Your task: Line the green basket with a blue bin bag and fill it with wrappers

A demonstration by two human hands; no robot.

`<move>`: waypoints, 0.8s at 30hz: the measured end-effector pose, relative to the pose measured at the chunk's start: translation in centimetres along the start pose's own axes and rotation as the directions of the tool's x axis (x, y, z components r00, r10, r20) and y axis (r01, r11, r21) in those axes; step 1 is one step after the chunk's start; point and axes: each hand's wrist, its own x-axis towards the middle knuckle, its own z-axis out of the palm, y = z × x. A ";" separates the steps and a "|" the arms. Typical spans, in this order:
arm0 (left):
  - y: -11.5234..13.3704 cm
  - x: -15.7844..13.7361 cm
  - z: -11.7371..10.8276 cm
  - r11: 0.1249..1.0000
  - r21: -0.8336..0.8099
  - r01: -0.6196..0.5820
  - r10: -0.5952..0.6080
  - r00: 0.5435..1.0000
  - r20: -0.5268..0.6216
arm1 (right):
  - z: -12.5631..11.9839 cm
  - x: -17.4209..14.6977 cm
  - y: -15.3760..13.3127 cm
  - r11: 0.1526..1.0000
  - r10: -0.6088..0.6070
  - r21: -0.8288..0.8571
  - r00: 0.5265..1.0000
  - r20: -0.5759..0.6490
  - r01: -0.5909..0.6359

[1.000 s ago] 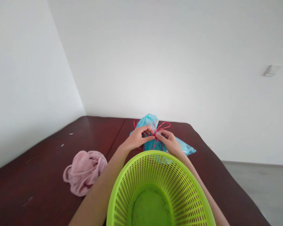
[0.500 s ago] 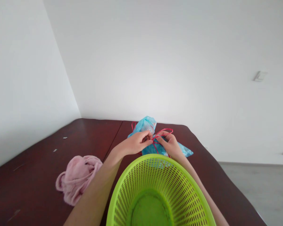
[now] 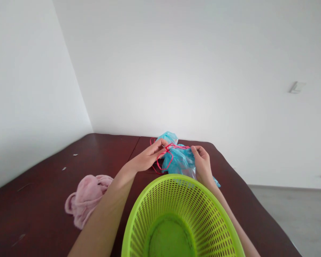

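A blue plastic bag (image 3: 180, 160) lies on the far part of the table, just beyond the green basket. Red string (image 3: 173, 145) runs from its gathered neck. My left hand (image 3: 149, 156) pinches the string at the left, where a loop hangs down over the bag. At the right, my right hand (image 3: 202, 162) grips the string's other end between thumb and fingers, so the stretch between both hands is drawn out. Another bulge of blue plastic (image 3: 169, 136) shows behind, with a red loop beside it; I cannot tell whether it is a separate bag.
Nearest me stands an oval green plastic basket (image 3: 139, 210) with slotted sides, its visible floor bare. A crumpled pink cloth (image 3: 87, 196) lies left of my left forearm on the dark red-brown table (image 3: 101, 153). White walls (image 3: 176, 71) rise behind and at left.
My right hand has moved right, pulling the red string out sideways. My left hand has risen slightly to the left. A loop now hangs below it, and the bag's neck is lifted.
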 end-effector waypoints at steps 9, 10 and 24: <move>-1.2 0.9 1.7 0.994 0.042 0.102 -0.102 0.995 -0.006 | 0.6 -1.1 -2.3 0.919 -0.330 -0.158 0.924 0.194 0.361; -1.2 1.0 1.6 0.994 0.048 0.095 -0.095 0.995 -0.020 | 0.6 -1.0 -2.3 0.926 -0.301 -0.148 0.917 0.262 0.346; -1.3 1.7 2.2 0.984 0.173 0.047 -0.027 0.992 -0.121 | 1.1 -1.4 -1.7 0.953 -0.230 -0.074 0.859 0.457 0.294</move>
